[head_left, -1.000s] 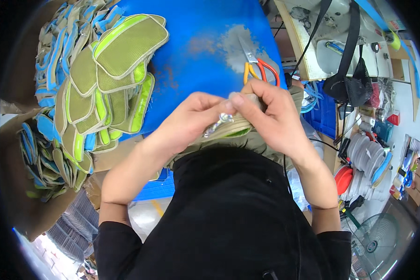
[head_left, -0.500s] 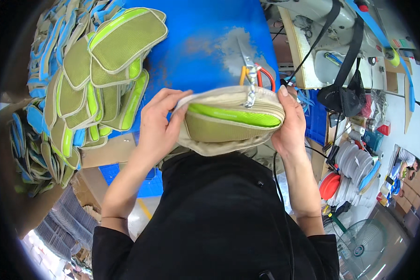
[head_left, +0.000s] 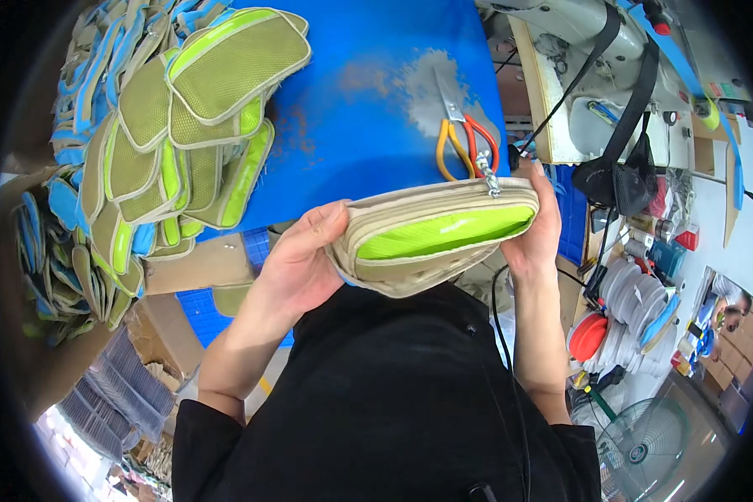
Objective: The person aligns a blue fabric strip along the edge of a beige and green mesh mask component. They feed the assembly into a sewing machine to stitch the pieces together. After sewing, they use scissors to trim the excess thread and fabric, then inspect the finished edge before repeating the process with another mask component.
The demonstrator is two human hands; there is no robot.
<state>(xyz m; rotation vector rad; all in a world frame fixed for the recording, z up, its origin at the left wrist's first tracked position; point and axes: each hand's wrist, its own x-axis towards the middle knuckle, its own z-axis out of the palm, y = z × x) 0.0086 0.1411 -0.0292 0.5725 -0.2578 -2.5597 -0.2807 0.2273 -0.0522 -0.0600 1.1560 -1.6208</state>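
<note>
Rounded tan-and-lime fabric pouch [head_left: 448, 233]: since half a second earlier it had rolled in the grip, its lime side panel now showing broader and its tan face narrower below; it was held up at the near edge of the table, before the wearer's black shirt [head_left: 402, 393].
Left hand [head_left: 303, 259]: had shifted lower with the turn; it was clamped on the pouch's left end, thumb laid over the top, fingers mostly hidden beneath.
Right hand [head_left: 537, 230]: was closed around the pouch's right end, which sat higher than the left.
Silvery braided zip pull [head_left: 488, 174]: had swung from the pouch's front to its upper edge, overlapping the scissor handles in view; whether they touched could not be told.
Scissors with orange and red handles [head_left: 455, 134]: lay on the table just beyond the pouch, blades pointing away from the person.
Blue-topped table [head_left: 351, 125]: bore the scissors and, to the left, a heaped pile of green mesh pouches [head_left: 238, 67] with lime strips and pale edging.
</note>
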